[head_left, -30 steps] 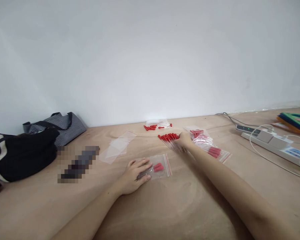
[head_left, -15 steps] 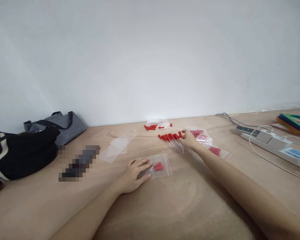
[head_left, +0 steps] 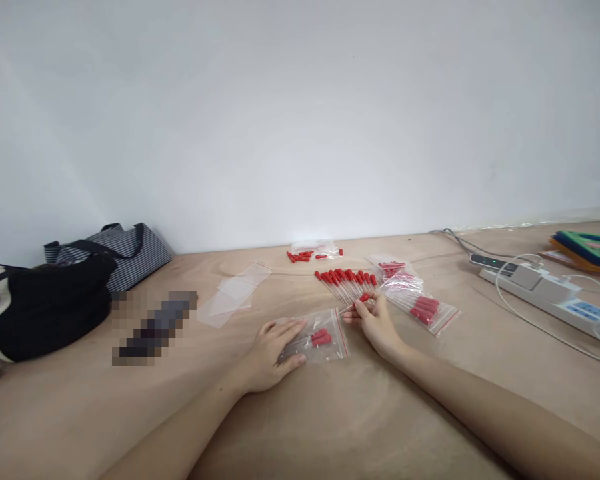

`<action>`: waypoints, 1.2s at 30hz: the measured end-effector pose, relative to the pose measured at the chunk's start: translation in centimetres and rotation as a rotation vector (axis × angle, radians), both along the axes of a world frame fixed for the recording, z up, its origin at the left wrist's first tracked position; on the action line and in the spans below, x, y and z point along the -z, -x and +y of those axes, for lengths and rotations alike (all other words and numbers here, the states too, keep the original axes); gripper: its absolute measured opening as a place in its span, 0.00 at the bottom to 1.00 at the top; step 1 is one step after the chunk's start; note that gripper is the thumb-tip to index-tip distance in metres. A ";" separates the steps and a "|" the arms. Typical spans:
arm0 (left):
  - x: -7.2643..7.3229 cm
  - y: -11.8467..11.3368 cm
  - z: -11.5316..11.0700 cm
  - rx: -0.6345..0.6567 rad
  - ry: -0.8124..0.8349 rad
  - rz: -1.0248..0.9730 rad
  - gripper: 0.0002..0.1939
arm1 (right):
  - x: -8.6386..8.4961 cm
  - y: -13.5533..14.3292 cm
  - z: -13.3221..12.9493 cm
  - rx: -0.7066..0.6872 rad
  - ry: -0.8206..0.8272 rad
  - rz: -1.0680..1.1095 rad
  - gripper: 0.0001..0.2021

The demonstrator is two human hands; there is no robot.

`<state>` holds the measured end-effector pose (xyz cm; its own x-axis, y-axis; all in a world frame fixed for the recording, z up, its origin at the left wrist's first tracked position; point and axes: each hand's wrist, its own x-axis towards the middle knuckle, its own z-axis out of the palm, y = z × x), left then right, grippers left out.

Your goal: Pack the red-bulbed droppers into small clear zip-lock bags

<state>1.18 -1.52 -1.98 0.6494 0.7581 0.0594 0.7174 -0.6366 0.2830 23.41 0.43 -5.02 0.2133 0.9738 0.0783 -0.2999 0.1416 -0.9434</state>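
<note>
No legible text, brand, number or sign is present. The label on the power strip [head_left: 573,303] is too small to read.

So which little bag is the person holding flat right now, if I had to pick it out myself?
Start at the wooden tabletop and follow the left hand to its fingertips. They press on a small clear zip bag holding a few red-capped droppers. Unlike the fuller bags to the right and the empty bags to the left, it lies nearest the person, under that hand.
</note>
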 end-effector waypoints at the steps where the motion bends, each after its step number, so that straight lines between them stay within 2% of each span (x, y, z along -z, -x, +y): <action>1: 0.0 0.0 0.0 0.002 0.001 -0.002 0.27 | -0.1 0.2 -0.2 -0.021 0.019 0.019 0.18; 4: -0.1 -0.1 0.0 -0.007 0.001 -0.012 0.28 | -0.2 0.7 -0.7 -0.121 0.060 -0.024 0.17; 7: -0.1 -0.1 0.0 -0.010 0.007 -0.018 0.29 | -0.4 0.8 -0.9 -0.250 0.071 -0.185 0.16; 14: 0.3 0.1 0.1 0.010 0.000 -0.036 0.29 | -0.2 0.6 0.1 -0.504 0.067 -0.368 0.15; 20: 0.3 0.1 0.1 0.027 -0.010 -0.040 0.29 | -0.1 0.9 0.5 -0.510 0.116 -0.396 0.13; 25: 0.2 0.1 0.1 0.016 -0.011 -0.039 0.29 | -0.5 1.3 -0.1 -0.613 0.136 -0.320 0.09; 27: 0.3 0.1 0.1 0.015 -0.012 -0.038 0.29 | -0.6 1.0 0.0 -0.627 0.160 -0.402 0.09; 30: 0.2 0.1 0.2 0.011 -0.009 -0.030 0.27 | -0.9 -0.3 1.0 -0.538 0.171 -0.640 0.09; 32: 0.2 0.1 0.2 0.006 -0.002 -0.023 0.26 | -1.3 -1.5 2.3 -0.326 0.103 -0.812 0.07; 34: 0.3 0.1 0.3 0.005 0.000 -0.023 0.25 | -1.8 -2.5 4.0 -0.055 0.023 -1.001 0.04; 36: 0.4 0.2 0.4 0.011 -0.004 -0.026 0.25 | -2.2 -3.0 5.7 0.049 0.030 -1.069 0.03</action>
<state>1.02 -1.11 -2.41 0.6558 0.7507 0.0794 0.7028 -0.6456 0.2989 26.36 6.16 -2.80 0.0872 0.9706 0.2244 0.6901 0.1036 -0.7163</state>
